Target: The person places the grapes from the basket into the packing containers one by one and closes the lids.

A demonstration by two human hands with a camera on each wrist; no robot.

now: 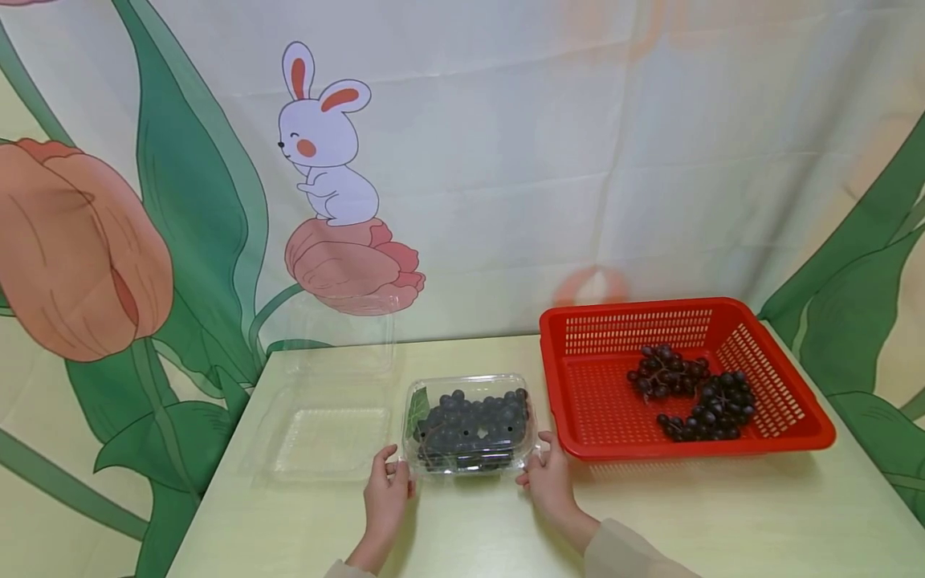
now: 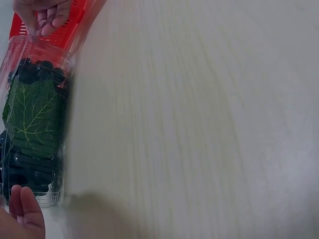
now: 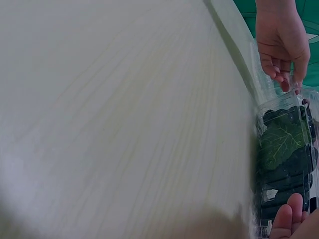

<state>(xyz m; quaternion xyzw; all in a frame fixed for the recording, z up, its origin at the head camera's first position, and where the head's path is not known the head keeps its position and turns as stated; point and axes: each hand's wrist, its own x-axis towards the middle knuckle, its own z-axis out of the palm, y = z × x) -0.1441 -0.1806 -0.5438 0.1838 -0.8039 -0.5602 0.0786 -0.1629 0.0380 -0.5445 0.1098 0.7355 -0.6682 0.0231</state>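
A clear plastic clamshell box (image 1: 470, 385) stands on the table with its lid over a bunch of dark grapes (image 1: 473, 421). A green leaf (image 1: 417, 409) lies inside, at the left, and shows large in the left wrist view. At the box's front left corner, the left hand (image 1: 386, 491) pinches the rim between thumb and fingers; the right wrist view shows this pinch from across. My right hand (image 1: 551, 480) grips the front right corner the same way, seen at the top of the left wrist view.
To the right sits a red plastic basket (image 1: 592, 401) with two bunches of dark grapes (image 1: 711, 405) in it. An open clear plastic box (image 1: 332, 437) lies on the table (image 1: 470, 538) at left. Behind hangs a printed cloth (image 1: 491, 201).
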